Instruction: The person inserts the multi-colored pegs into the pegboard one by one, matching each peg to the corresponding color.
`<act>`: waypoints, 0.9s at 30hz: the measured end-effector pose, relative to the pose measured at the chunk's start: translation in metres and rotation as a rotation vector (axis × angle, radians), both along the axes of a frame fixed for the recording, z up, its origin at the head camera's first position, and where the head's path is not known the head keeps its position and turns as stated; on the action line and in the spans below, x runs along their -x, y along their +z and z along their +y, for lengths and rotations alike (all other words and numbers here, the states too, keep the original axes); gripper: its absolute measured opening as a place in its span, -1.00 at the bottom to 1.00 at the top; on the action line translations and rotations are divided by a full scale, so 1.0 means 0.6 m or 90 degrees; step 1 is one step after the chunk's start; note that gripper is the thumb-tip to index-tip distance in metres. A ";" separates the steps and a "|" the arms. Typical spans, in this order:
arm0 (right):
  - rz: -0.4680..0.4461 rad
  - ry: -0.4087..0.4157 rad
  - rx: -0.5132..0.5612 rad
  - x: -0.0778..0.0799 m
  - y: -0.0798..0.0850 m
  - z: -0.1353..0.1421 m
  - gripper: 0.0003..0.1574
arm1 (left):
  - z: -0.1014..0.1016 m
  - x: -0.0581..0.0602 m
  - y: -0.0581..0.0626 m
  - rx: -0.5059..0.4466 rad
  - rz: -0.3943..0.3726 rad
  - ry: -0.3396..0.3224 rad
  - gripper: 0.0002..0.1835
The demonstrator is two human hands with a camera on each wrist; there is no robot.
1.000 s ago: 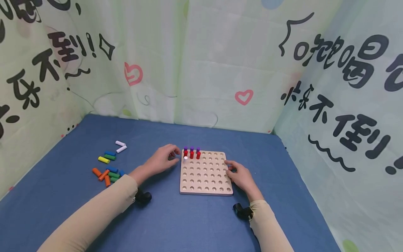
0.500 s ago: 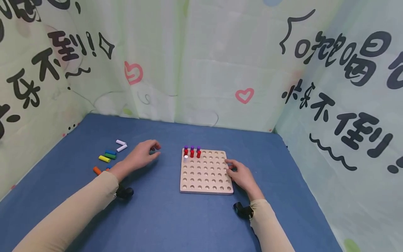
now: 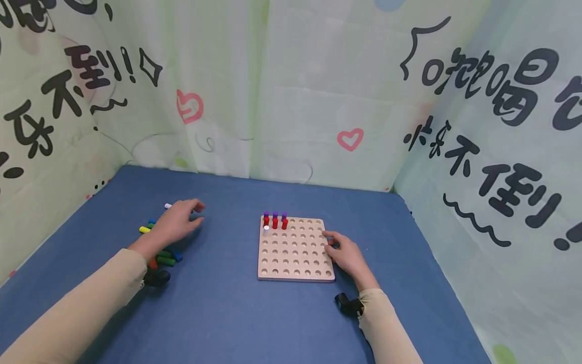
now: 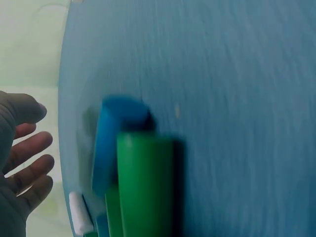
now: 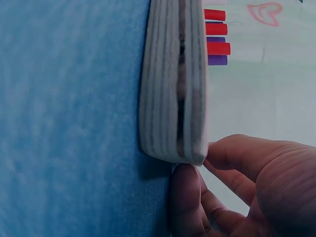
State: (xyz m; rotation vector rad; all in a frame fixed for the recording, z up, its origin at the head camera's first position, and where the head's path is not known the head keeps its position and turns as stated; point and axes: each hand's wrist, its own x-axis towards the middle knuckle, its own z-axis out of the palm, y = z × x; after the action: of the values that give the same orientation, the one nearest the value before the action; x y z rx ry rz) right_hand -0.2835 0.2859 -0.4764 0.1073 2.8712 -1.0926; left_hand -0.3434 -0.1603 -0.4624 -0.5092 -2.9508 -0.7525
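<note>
My left hand (image 3: 175,221) hovers over loose colored pegs at the left, fingers loosely bent and holding nothing. Beneath and beside it, partly hidden, lie a white peg (image 3: 168,206), a yellow peg (image 3: 144,229) and several others; the left wrist view shows a green peg (image 4: 145,182) and a blue peg (image 4: 106,148) close up. My right hand (image 3: 347,255) grips the right edge of a wooden pegboard (image 3: 295,260), thumb at its top corner and fingers against its side. Red pegs (image 3: 275,223), purple pegs (image 3: 275,215) and one white peg (image 3: 266,230) stand at its far left.
A blue cloth (image 3: 218,313) covers the table. Pale printed curtains (image 3: 300,101) rise behind it and on both sides. Black wrist cameras (image 3: 347,304) sit at the cuffs.
My left hand has moved left, from beside the board's far left corner to above the loose pegs, covering some of them. My right hand and the board have stayed in place.
</note>
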 end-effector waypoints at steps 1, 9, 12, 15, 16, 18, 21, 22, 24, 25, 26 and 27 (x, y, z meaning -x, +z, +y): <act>0.000 -0.001 0.000 0.000 0.000 0.000 -0.41 | -0.005 0.000 0.000 0.012 0.007 0.001 -0.62; 0.005 -0.001 -0.003 0.000 0.002 -0.001 -0.42 | -0.038 0.002 0.000 0.055 0.019 0.022 -0.60; 0.002 -0.002 -0.001 0.000 0.003 0.000 -0.42 | -0.041 0.001 0.001 0.069 -0.001 0.030 -0.57; 0.002 -0.001 -0.001 0.000 0.003 0.001 -0.42 | -0.042 -0.001 0.001 0.085 -0.013 0.036 -0.57; 0.003 0.000 -0.002 0.000 0.002 0.001 -0.42 | -0.043 -0.001 0.001 0.090 -0.014 0.039 -0.57; 0.004 0.001 -0.003 0.001 0.002 0.001 -0.42 | -0.044 -0.001 0.001 0.096 -0.019 0.046 -0.59; 0.006 0.001 -0.006 0.001 0.001 0.001 -0.42 | -0.046 0.003 -0.001 0.105 -0.025 0.058 -0.60; 0.006 0.000 -0.005 0.001 0.000 0.001 -0.42 | -0.047 0.005 -0.002 0.107 -0.028 0.063 -0.61; 0.005 -0.002 -0.005 0.001 -0.001 0.001 -0.42 | -0.050 0.007 -0.003 0.110 -0.038 0.072 -0.61; 0.004 -0.003 -0.005 0.001 -0.001 0.000 -0.42 | -0.051 0.009 -0.004 0.112 -0.040 0.076 -0.61; 0.003 -0.004 -0.005 0.001 -0.001 0.000 -0.42 | -0.052 0.009 -0.004 0.110 -0.044 0.081 -0.62; 0.002 -0.004 -0.005 0.001 -0.002 0.000 -0.42 | -0.053 0.010 -0.005 0.108 -0.046 0.086 -0.62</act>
State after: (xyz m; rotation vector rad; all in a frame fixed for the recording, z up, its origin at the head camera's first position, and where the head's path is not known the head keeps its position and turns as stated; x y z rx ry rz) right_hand -0.2841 0.2861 -0.4773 0.1161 2.8799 -1.0845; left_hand -0.3494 -0.1921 -0.4653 -0.2939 -3.0949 -0.5209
